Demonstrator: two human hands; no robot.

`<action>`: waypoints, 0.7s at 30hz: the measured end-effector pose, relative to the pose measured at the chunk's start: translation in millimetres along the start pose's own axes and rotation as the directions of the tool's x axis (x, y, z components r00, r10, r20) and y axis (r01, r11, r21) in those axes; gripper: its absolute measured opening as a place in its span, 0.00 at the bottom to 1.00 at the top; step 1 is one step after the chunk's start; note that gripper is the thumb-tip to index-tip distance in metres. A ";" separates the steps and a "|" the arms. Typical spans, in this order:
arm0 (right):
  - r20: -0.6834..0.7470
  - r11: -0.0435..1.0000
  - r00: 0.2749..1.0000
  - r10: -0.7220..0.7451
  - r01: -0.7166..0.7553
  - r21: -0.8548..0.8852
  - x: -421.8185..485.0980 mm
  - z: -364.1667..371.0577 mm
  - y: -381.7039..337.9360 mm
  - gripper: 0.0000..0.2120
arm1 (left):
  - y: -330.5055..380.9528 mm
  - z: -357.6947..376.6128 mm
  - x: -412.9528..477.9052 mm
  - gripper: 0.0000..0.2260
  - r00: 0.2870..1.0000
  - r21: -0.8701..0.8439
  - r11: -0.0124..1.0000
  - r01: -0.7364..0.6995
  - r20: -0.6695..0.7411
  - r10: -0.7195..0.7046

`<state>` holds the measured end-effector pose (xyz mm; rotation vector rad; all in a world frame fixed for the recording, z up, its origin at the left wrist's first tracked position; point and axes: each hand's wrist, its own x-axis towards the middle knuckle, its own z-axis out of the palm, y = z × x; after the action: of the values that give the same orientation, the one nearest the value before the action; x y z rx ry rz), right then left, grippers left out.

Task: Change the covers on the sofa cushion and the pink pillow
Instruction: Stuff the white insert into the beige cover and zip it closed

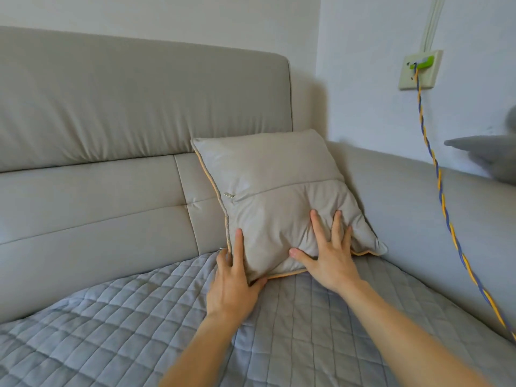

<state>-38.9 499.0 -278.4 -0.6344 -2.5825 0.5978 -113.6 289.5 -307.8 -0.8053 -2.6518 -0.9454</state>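
Sofa (111, 113) backs upright cushion (279, 185) (zipper horizontal); both hands press it.

A home living room: a long beige leather sofa (111, 135) against a white wall, a grey quilted seat cover (139, 317) on it, a cream wall socket (420, 69) just right of its backrest.
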 end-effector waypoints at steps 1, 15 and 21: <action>-0.041 0.999 0.999 0.028 -0.029 -0.032 -6.2 -1.8 -3.4 0.47 | -2.6 0.6 -9.2 0.47 1.000 -0.010 1.000 -0.016 -0.018 0.015; 0.233 0.997 0.972 -0.026 0.043 -0.070 -50.7 8.7 -22.6 0.40 | -8.4 -23.8 -35.3 0.32 0.968 0.274 0.958 -0.085 0.250 0.015; 0.359 0.987 0.933 0.004 0.053 -0.149 -122.3 -11.1 -42.1 0.25 | -41.7 -103.2 -120.0 0.26 0.926 0.288 0.947 -0.143 0.377 0.025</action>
<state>51.6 406.0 -283.5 -0.5858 -2.9994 0.5479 -35.9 146.0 -293.9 -1.0979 -2.9412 -0.3587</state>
